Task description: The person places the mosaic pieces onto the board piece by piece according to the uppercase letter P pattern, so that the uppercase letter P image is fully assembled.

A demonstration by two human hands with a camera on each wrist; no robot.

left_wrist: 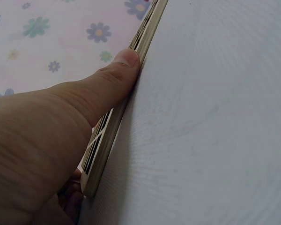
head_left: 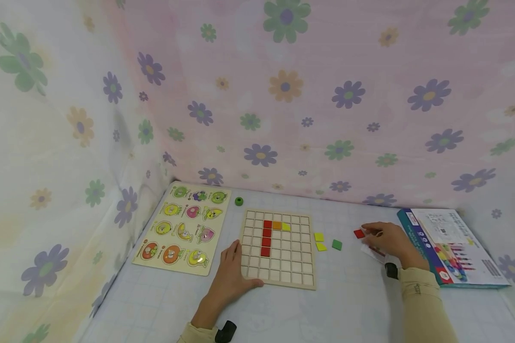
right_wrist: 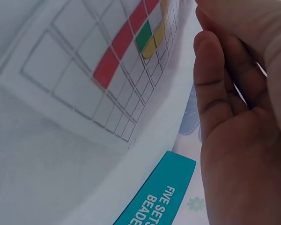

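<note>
Flowered cloth (head_left: 240, 62) across the top and left of the frame, behind a pale table (head_left: 326, 305). Set aside at right, a box (head_left: 450, 247); at left, a fruit board (head_left: 217, 238). At centre, a wooden grid board (head_left: 275, 274), partly filled with coloured squares (head_left: 267, 238); around its lower-left corner, a spread left hand (head_left: 231, 276), likely for steadying. Right of centre, above a printed card (right_wrist: 61, 79), a right hand (head_left: 388, 244); cannot tell whether pinching anything. At its left, a red square (head_left: 359, 234); nearer centre, yellow squares (head_left: 319, 237) and a green square (head_left: 336, 244), probably for easy reach.
</note>
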